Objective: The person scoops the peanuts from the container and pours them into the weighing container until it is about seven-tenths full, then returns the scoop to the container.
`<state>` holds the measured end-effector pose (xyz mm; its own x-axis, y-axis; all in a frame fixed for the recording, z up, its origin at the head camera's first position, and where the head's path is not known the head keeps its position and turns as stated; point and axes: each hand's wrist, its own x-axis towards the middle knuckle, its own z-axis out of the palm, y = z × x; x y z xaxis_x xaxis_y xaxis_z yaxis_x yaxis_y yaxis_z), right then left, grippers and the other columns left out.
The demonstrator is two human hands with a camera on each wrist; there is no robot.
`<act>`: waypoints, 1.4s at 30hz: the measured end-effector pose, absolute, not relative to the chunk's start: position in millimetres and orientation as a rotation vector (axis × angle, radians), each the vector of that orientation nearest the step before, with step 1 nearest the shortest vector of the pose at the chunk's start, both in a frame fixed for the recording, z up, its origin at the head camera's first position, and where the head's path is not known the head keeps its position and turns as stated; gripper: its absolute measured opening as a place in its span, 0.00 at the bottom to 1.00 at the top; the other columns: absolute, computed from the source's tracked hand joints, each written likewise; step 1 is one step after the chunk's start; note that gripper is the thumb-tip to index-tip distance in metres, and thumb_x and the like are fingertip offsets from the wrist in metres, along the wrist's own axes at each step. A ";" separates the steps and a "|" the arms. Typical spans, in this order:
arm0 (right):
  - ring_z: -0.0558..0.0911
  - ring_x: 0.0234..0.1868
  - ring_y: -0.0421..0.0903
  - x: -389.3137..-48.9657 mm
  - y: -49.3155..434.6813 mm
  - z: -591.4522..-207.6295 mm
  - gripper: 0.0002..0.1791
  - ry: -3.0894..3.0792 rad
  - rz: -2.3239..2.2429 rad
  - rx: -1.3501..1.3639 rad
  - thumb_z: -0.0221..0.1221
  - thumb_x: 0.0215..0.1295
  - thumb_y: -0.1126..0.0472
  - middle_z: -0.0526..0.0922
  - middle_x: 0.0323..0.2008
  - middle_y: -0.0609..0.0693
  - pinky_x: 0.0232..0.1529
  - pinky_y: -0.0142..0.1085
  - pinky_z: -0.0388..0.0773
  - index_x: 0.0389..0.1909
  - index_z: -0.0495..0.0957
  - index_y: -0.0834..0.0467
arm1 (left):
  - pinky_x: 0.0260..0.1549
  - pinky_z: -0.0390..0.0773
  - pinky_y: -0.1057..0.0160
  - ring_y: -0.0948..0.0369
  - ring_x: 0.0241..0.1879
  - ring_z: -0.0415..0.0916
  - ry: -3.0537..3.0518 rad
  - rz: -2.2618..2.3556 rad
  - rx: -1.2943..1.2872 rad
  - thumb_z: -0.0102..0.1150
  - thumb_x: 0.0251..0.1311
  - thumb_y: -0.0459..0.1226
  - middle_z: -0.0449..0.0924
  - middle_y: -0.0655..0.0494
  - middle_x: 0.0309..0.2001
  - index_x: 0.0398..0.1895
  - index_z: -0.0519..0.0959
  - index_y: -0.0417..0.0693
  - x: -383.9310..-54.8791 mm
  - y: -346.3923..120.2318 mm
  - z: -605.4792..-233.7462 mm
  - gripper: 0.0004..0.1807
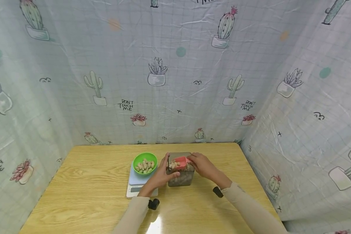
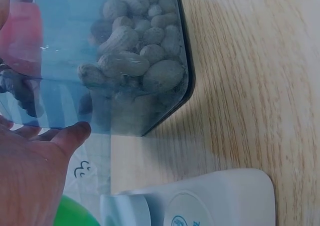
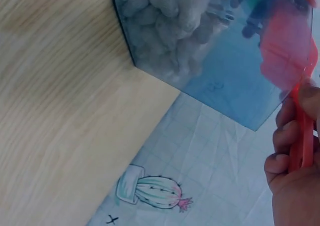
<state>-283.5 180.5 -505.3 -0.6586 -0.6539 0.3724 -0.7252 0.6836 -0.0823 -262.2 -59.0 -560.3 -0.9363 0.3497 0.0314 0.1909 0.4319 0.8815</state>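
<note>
A clear, dark-tinted plastic container (image 1: 179, 179) stands on the table, partly filled with unshelled peanuts (image 2: 130, 51). My left hand (image 1: 161, 175) holds its left side, thumb against the wall and fingers up at the rim. Curled round the handle of a red scoop (image 1: 180, 163), my right hand (image 1: 203, 165) is at the container's right rim. The scoop's bowl is inside the top of the container, with peanuts (image 1: 173, 165) at its left end. In the right wrist view the red handle (image 3: 301, 136) lies across the palm, and the scoop's bowl shows through the tinted wall.
Left of the container, a green bowl (image 1: 136, 156) with several peanuts sits on a white kitchen scale (image 1: 133, 192) with a display at its front. The wooden table (image 1: 90, 182) meets a cactus-print curtain (image 1: 175, 107) behind and at the sides.
</note>
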 end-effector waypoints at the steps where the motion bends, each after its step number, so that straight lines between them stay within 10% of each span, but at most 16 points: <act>1: 0.77 0.32 0.45 -284.0 181.7 -506.5 0.10 -2.572 0.331 1.087 0.57 0.71 0.60 0.79 0.31 0.49 0.36 0.39 0.78 0.45 0.82 0.59 | 0.64 0.62 0.33 0.37 0.75 0.48 2.520 1.524 0.480 0.64 0.55 0.63 0.35 0.46 0.80 0.80 0.32 0.66 -262.5 -59.7 -560.1 0.61; 42: 0.74 0.41 0.47 -279.4 200.4 -534.2 0.09 -2.498 0.704 0.831 0.57 0.69 0.62 0.76 0.40 0.52 0.42 0.42 0.75 0.46 0.81 0.60 | 0.64 0.64 0.35 0.37 0.75 0.51 2.523 1.519 0.476 0.65 0.54 0.62 0.35 0.45 0.80 0.79 0.31 0.65 -262.6 -59.0 -561.0 0.62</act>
<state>-279.4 200.4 -534.2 -0.7366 -0.4305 0.5217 -0.6396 0.6942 -0.3302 -262.6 -59.0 -561.0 -0.9368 0.3489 0.0279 0.1878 0.4339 0.8812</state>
